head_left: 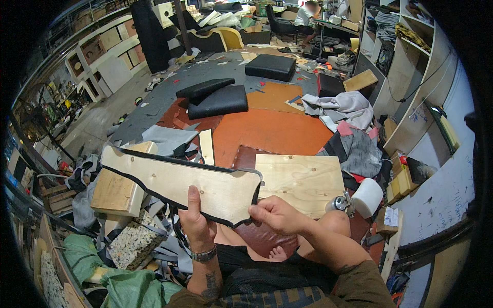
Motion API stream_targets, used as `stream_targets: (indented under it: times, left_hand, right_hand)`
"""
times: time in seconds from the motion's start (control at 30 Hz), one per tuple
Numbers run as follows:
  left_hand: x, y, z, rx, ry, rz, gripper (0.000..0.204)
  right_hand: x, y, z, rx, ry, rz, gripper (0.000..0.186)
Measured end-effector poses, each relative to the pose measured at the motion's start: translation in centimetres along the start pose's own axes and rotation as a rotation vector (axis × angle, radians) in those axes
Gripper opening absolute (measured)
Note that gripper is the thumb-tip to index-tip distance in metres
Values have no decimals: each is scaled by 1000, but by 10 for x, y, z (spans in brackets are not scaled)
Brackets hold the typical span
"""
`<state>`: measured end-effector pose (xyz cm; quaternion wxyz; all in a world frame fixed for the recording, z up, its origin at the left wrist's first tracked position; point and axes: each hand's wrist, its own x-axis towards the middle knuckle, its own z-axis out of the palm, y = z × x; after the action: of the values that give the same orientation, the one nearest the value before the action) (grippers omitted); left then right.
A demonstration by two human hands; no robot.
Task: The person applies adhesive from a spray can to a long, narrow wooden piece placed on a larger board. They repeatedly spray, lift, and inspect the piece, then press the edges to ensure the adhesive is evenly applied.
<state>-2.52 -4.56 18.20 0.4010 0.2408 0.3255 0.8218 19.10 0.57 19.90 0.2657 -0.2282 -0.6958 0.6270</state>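
Nearest, the seated person's left hand (197,220) is gripping and the right hand (277,213) is pinching a shaped plywood panel (179,179) edged in black fabric (138,180), held above the lap; that loose edging could be slipping off beyond the fingers.

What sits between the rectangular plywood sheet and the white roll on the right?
In the head view, a small shiny metal tool lies between the plywood sheet and the white roll, close against the roll.

The shaped plywood panel (179,179) is pale wood with a black fabric edge. The square board (300,179) beside it is light pine. The floor covering (272,131) is orange-brown, the cushions (218,100) black, and the foam block (134,241) speckled multicolour.
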Motion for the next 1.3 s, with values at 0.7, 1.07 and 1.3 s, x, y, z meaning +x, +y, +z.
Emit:
stream_targets:
  times: [0.7,1.07,1.3]
  left_hand:
    - [-10,-5,14,225,61,87,42]
    - [-9,-8,15,75,41,-23,38]
    - [1,0,1,130,5,-37,43]
  right_hand:
    - [5,2,26,48,130,27,55]
    - [-1,-8,36,163,132,-1,45]
    - [5,-9,-11,-1,-316,218,38]
